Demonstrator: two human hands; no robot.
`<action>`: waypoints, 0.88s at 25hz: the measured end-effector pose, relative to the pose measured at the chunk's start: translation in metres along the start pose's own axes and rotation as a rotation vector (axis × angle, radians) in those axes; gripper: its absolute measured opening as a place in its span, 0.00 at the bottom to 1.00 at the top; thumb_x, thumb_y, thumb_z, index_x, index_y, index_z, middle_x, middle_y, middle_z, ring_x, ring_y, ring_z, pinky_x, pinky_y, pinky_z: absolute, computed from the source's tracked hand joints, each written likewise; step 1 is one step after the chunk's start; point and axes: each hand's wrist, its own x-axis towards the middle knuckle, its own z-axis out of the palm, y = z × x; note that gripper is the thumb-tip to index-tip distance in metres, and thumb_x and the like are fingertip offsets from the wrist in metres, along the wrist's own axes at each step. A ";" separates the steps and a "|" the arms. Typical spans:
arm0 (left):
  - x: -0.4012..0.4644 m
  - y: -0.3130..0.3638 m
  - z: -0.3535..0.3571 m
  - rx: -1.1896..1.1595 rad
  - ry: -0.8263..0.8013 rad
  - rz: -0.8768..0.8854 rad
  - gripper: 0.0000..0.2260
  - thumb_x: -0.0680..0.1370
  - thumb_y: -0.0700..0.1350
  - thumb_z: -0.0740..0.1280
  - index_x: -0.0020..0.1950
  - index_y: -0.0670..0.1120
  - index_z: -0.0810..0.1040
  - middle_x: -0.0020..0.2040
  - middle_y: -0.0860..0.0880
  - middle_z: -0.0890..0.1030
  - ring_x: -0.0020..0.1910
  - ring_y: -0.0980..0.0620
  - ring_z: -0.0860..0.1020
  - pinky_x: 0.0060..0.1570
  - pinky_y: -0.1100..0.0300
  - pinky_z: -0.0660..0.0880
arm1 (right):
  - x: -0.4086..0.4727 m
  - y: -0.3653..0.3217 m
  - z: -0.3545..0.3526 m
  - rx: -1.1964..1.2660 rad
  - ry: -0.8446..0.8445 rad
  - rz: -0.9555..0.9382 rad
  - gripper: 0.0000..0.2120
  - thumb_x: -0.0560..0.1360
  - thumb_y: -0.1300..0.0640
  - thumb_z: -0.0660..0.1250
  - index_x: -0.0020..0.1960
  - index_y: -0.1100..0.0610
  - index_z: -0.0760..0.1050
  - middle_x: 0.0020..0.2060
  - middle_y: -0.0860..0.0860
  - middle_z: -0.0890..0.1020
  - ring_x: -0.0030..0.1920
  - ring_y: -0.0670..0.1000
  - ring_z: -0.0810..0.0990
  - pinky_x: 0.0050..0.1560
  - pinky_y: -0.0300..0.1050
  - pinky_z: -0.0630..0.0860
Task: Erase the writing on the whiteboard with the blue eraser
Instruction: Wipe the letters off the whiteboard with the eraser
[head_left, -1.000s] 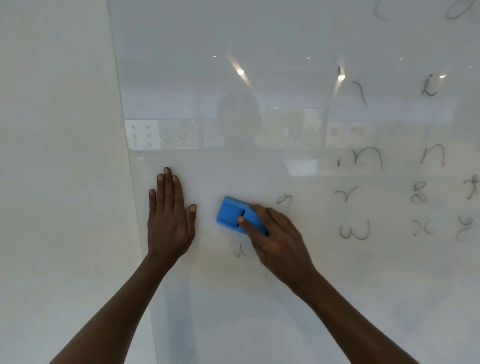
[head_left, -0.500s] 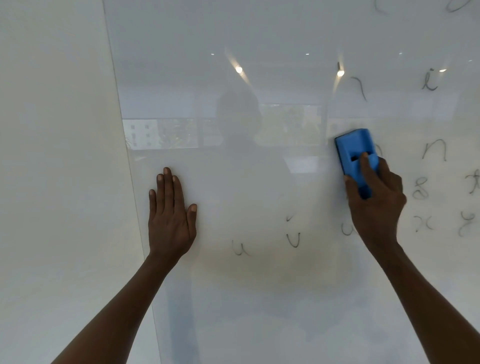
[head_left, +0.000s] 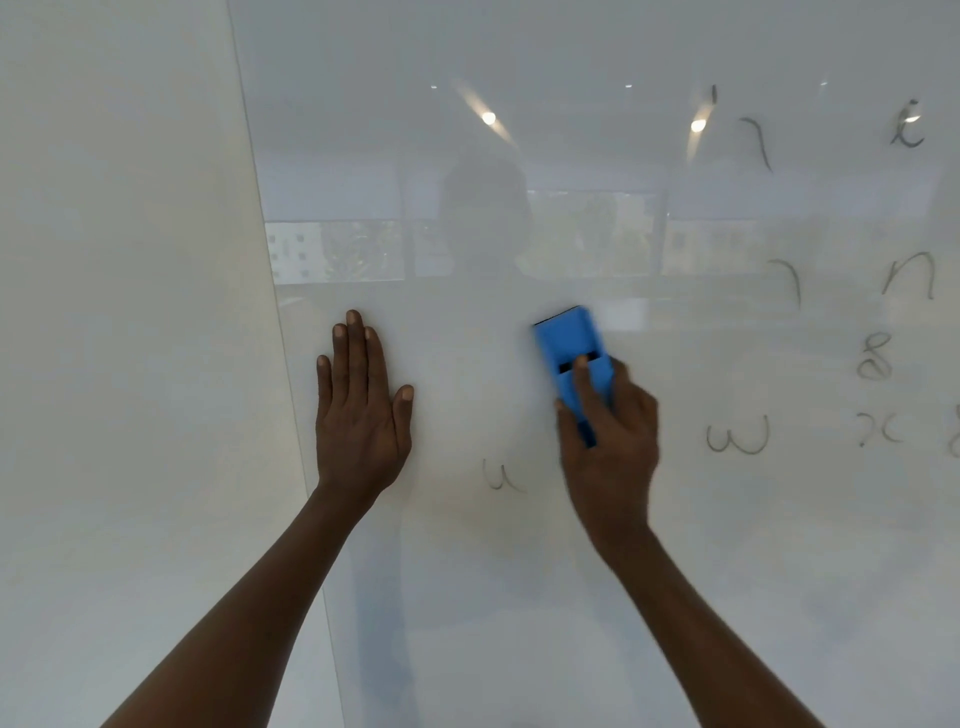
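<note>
A glossy whiteboard (head_left: 519, 597) fills the view. My right hand (head_left: 610, 436) grips the blue eraser (head_left: 570, 353) and presses it flat on the board near the middle, slightly tilted. My left hand (head_left: 361, 410) lies flat on the board with fingers together, beside the board's left edge. Dark handwritten letters remain: a "u" (head_left: 498, 475) below and left of the eraser, a "w" (head_left: 737, 436) to its right, and several letters (head_left: 909, 278) further right. My right hand hides the board beneath it.
A plain white wall panel (head_left: 119, 338) adjoins the board's left edge. The board reflects ceiling lights (head_left: 488, 118), windows and a person's blurred outline.
My right hand swept the eraser from the middle to the upper right and back to the middle. Letters near the centre are wiped away. My left hand has stayed put.
</note>
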 end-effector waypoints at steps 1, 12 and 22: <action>0.000 0.000 0.000 -0.002 -0.001 -0.001 0.30 0.85 0.50 0.51 0.83 0.39 0.44 0.84 0.42 0.44 0.84 0.49 0.39 0.82 0.52 0.39 | -0.011 -0.009 0.007 -0.002 -0.046 -0.053 0.21 0.75 0.60 0.70 0.68 0.55 0.74 0.65 0.61 0.76 0.57 0.61 0.75 0.61 0.48 0.73; -0.012 0.017 0.005 -0.050 -0.010 -0.081 0.31 0.86 0.51 0.50 0.83 0.38 0.43 0.84 0.38 0.43 0.83 0.46 0.38 0.82 0.49 0.38 | -0.090 0.023 0.001 -0.160 -0.371 -0.533 0.22 0.76 0.65 0.68 0.68 0.53 0.73 0.65 0.60 0.76 0.59 0.60 0.77 0.63 0.52 0.71; -0.032 0.032 0.019 -0.005 -0.022 -0.037 0.31 0.87 0.55 0.47 0.83 0.37 0.42 0.83 0.35 0.46 0.84 0.45 0.39 0.82 0.47 0.40 | -0.020 0.100 -0.072 -0.175 -0.064 -0.035 0.21 0.76 0.60 0.70 0.68 0.56 0.74 0.64 0.61 0.76 0.56 0.60 0.77 0.54 0.50 0.78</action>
